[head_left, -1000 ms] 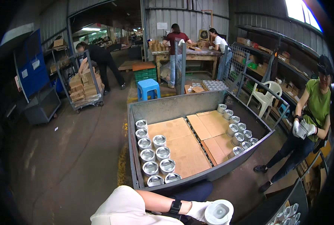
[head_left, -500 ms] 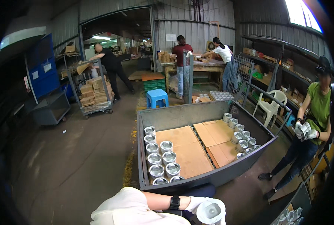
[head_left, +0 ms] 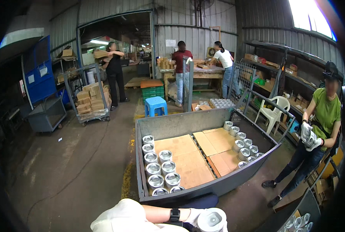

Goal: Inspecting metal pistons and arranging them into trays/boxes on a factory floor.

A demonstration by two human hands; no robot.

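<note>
My left hand (head_left: 193,217), in a white glove with a dark watch at the wrist, is closed around a silver metal piston (head_left: 212,220) at the lower edge. The piston's recessed crown faces up. White glove fabric also shows at the piston's far right side, but whose fingers these are I cannot tell. I do not see my right arm. Beyond my forearm stands a large grey metal bin (head_left: 188,197), lined with cardboard sheets (head_left: 180,154). Several pistons (head_left: 153,168) line its left side, and more pistons (head_left: 243,154) stand along the right.
On the right, a person in green (head_left: 323,112) holds metal parts in gloved hands. Another bin of pistons (head_left: 298,222) sits lower right. Behind stand a blue stool (head_left: 155,105), a white chair (head_left: 273,110), a cart of cardboard (head_left: 91,102) and a workbench (head_left: 199,73) with two people.
The view has shifted slightly. My left hand still holds the piston, now a little further left in view. The person by the cart has straightened up and lifted a stack of cardboard.
</note>
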